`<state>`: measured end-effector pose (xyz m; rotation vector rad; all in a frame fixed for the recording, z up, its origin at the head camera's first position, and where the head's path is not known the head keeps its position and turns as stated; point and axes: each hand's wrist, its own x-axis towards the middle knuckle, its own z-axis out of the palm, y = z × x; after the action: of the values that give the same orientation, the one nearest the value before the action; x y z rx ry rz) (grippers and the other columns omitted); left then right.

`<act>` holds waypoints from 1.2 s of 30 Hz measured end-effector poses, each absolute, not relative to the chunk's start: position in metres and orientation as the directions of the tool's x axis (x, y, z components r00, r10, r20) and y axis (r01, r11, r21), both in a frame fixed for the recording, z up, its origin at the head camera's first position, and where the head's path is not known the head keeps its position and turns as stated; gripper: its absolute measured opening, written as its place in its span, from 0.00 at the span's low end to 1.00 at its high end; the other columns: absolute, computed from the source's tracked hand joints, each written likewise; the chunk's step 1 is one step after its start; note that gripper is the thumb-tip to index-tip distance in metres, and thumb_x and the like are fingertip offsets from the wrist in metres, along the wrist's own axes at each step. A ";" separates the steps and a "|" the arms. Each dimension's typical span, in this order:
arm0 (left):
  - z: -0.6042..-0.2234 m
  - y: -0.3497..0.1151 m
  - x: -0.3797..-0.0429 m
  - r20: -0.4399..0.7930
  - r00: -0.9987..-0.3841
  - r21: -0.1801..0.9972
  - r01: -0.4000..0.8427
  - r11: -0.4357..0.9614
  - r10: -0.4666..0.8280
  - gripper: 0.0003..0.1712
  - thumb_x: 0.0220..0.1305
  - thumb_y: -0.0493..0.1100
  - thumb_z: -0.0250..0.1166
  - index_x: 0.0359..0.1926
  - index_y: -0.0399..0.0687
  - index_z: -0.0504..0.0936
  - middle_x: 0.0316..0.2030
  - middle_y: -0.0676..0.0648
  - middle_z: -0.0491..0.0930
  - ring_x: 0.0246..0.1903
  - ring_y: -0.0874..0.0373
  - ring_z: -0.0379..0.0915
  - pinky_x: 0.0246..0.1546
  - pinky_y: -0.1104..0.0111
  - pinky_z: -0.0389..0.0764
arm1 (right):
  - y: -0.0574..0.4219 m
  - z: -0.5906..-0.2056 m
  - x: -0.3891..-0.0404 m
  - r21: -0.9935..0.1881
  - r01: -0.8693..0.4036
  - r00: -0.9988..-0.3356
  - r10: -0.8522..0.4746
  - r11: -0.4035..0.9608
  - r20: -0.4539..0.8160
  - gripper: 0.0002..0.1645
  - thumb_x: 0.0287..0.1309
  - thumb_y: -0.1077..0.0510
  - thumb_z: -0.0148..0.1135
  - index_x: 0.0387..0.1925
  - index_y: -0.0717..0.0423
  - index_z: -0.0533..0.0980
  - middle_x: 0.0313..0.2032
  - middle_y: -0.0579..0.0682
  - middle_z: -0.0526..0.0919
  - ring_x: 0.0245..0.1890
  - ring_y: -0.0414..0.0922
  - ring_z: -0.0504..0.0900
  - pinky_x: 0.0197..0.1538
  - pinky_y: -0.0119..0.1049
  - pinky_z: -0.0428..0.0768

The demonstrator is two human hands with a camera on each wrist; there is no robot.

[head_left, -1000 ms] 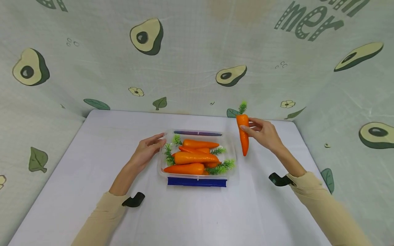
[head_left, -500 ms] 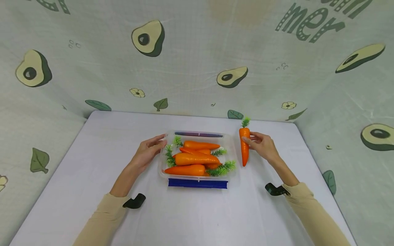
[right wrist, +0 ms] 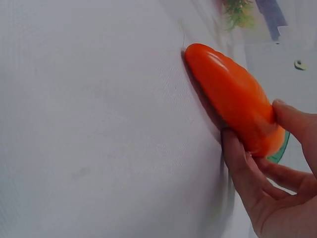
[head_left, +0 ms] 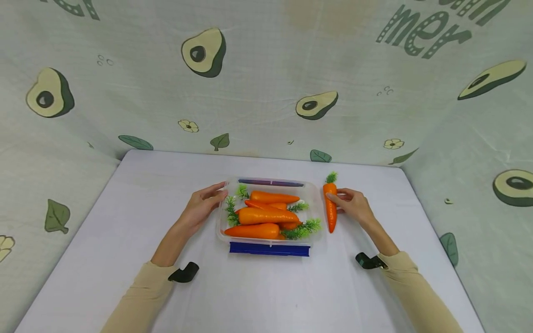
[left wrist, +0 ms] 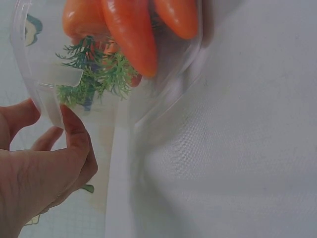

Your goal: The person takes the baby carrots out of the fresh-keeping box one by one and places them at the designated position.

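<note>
Lowered since a second ago: the held carrot point(head_left: 331, 213), with the right hand point(head_left: 354, 202); its greens no longer overlap the backdrop. Left hand and box look unshifted.

Backdrop point(head_left: 258, 69): pale hanging cloth, shallow folds, printed with avocados, leaves, lettering. Table point(head_left: 266, 291) below it: white cover, fine weave showing in the wrist views, a few soft creases.

Clear box point(head_left: 315, 194), mid-table: thin, glossy plastic, rounded corners, blue strip point(head_left: 269, 250) along the near side, darker bluish strip point(head_left: 270, 183) along the far one. Piled carrots point(head_left: 266, 215) lie inside, crosswise and overlapping; too tangled to count. Skins smooth, shiny, tapered; likely moulded plastic, so probably light and slippery.

Left hand point(head_left: 200, 208) at the box's left side, thumb and fingers pinching its clear side flap point(left wrist: 51, 105). Right hand grips the single carrot near its thick end, thumb opposite fingers, just right of the box, point toward the near side. Tip at or barely above the cover; cannot tell.

Step in hand, by my reading: bringing that carrot down beside the box. Next move calls for a steady tip and a gentle loosening once fully supported.

Smallest: feathery green tops point(head_left: 331, 177), frilled, stiff-looking.
</note>
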<state>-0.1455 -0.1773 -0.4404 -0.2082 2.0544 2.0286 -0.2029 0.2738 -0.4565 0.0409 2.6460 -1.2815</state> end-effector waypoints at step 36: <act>-0.438 -0.176 -0.145 -0.291 -0.954 0.957 -0.290 0.021 0.072 0.33 0.76 0.50 0.62 0.76 0.48 0.68 0.64 0.40 0.69 0.59 0.52 0.67 0.70 0.62 0.68 | 0.255 -0.414 -0.195 -0.664 -0.141 -0.976 -0.217 0.734 -0.032 0.30 0.72 0.50 0.64 0.60 0.71 0.74 0.55 0.67 0.81 0.53 0.63 0.82 0.51 0.52 0.85</act>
<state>-0.1455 -0.1764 -0.4383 -0.2257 2.0406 2.0202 -0.1948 0.2551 -0.4139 -0.2927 2.8251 -1.0682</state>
